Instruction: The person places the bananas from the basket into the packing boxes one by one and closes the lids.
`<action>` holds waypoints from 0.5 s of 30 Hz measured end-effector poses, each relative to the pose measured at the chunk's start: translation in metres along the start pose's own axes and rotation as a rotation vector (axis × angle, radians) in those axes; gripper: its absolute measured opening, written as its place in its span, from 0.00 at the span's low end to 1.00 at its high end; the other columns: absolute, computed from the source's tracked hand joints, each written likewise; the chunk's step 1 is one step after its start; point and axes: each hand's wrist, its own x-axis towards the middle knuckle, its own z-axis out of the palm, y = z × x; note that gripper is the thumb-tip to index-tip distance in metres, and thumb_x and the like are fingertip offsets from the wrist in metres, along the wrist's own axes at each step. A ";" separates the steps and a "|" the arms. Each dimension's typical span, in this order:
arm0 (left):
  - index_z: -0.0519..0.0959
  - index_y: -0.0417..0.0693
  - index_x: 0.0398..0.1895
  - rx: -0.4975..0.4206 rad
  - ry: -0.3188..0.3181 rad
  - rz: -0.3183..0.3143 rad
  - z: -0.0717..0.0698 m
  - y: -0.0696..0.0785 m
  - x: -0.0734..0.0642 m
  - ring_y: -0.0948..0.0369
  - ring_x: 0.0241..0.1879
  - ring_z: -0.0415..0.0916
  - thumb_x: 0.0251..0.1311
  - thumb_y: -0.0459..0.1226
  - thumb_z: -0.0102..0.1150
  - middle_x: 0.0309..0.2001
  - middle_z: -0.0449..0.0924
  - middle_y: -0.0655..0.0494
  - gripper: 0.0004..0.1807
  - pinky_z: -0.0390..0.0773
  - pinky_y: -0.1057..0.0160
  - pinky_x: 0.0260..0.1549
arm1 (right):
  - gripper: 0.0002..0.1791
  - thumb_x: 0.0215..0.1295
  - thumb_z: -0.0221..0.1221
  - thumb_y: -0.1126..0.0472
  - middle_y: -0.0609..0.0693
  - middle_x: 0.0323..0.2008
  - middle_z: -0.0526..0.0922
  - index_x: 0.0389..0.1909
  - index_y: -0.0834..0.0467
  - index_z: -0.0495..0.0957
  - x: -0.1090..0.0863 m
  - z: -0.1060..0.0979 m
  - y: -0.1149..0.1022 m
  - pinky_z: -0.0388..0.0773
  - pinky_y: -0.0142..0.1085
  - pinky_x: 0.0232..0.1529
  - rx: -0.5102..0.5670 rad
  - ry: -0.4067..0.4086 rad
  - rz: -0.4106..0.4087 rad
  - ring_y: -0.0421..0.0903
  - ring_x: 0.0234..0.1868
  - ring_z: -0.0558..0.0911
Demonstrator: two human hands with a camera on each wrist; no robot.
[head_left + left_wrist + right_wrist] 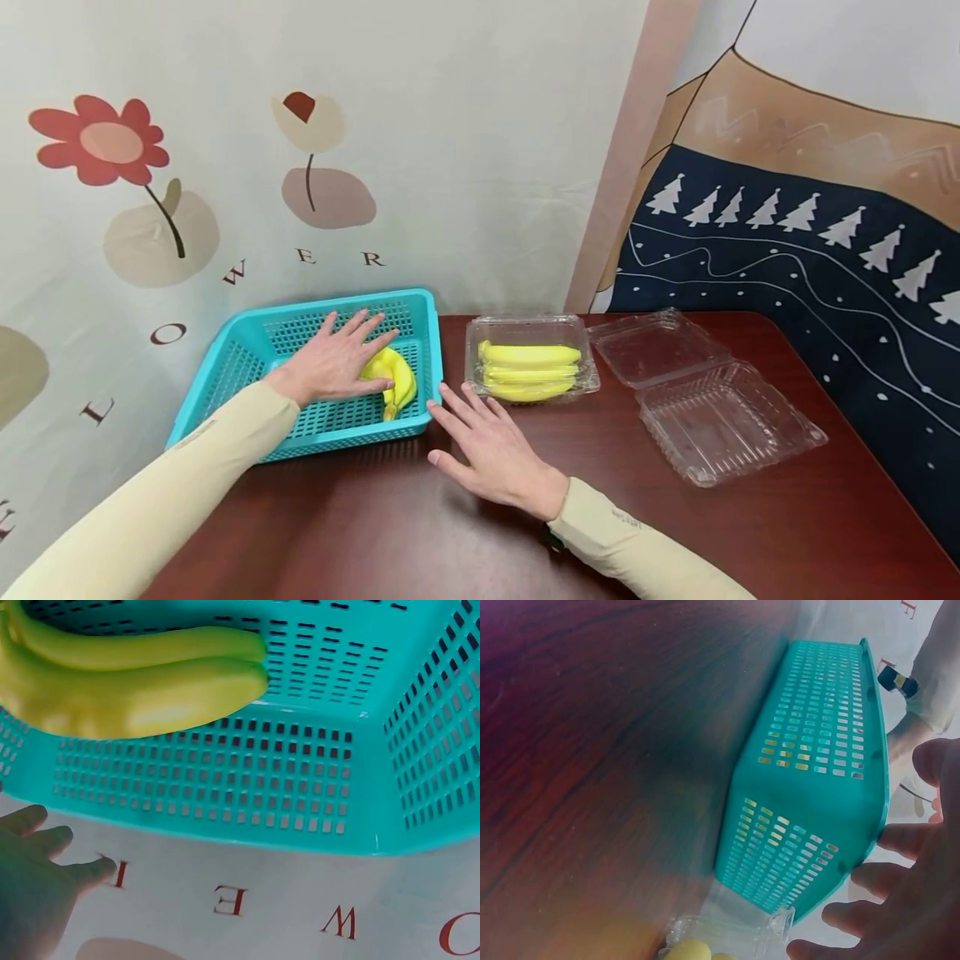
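The left hand (pixel 333 362) hung over a turquoise plastic basket (pixel 360 438), just above a small bunch of yellow bananas (pixel 405 385) that lay in its right part; that grip was loose, fingers spread, holding nothing. The right hand (pixel 491 454) was by the basket's near right corner, its grip likewise relaxed with fingers stretched out and nothing held; whether its fingertips touched the rim could not be told. Just right of the basket, a clear clamshell box (pixel 589 379) contained more bananas (pixel 531 372); farther right, an unfolded clear clamshell (pixel 716 425) lay on the dark red-brown worktop (pixel 352 525); behind stood a pale wall covering (pixel 487 183) printed with flowers and letters.
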 end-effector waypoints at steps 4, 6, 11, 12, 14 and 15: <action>0.64 0.52 0.80 -0.020 -0.052 0.009 0.011 -0.004 0.006 0.37 0.77 0.52 0.64 0.66 0.58 0.79 0.57 0.39 0.47 0.48 0.27 0.71 | 0.36 0.80 0.41 0.34 0.47 0.83 0.50 0.82 0.46 0.59 0.000 0.000 0.001 0.58 0.60 0.74 -0.016 -0.006 -0.003 0.55 0.82 0.51; 0.64 0.53 0.80 -0.025 -0.074 0.013 0.015 -0.005 0.009 0.37 0.77 0.53 0.63 0.67 0.59 0.79 0.57 0.39 0.48 0.49 0.27 0.70 | 0.36 0.80 0.42 0.34 0.46 0.83 0.50 0.81 0.46 0.59 0.000 0.001 0.001 0.59 0.61 0.74 -0.026 -0.004 -0.008 0.56 0.81 0.52; 0.64 0.56 0.80 -0.061 -0.124 0.017 0.024 -0.007 0.015 0.37 0.77 0.52 0.59 0.67 0.63 0.79 0.56 0.39 0.49 0.49 0.26 0.70 | 0.36 0.80 0.43 0.34 0.46 0.82 0.51 0.81 0.46 0.60 0.001 0.001 0.003 0.61 0.61 0.73 -0.050 0.009 -0.017 0.58 0.80 0.55; 0.63 0.57 0.81 -0.070 -0.135 0.017 0.025 -0.006 0.016 0.37 0.77 0.52 0.59 0.67 0.64 0.80 0.55 0.39 0.50 0.49 0.26 0.70 | 0.35 0.80 0.43 0.35 0.46 0.82 0.52 0.81 0.46 0.60 0.000 0.001 0.004 0.61 0.61 0.73 -0.054 0.012 -0.018 0.58 0.80 0.56; 0.62 0.58 0.81 -0.092 -0.155 0.022 0.028 -0.007 0.018 0.36 0.77 0.51 0.59 0.67 0.64 0.80 0.54 0.39 0.50 0.48 0.25 0.69 | 0.35 0.80 0.44 0.35 0.46 0.82 0.52 0.81 0.45 0.60 0.000 0.001 0.005 0.61 0.61 0.72 -0.061 0.016 -0.017 0.59 0.80 0.58; 0.61 0.59 0.81 -0.102 -0.163 0.024 0.029 -0.007 0.019 0.36 0.77 0.51 0.59 0.67 0.64 0.80 0.54 0.39 0.50 0.48 0.25 0.69 | 0.35 0.80 0.45 0.36 0.46 0.82 0.52 0.81 0.45 0.60 0.000 0.001 0.005 0.62 0.61 0.72 -0.063 0.018 -0.016 0.60 0.79 0.58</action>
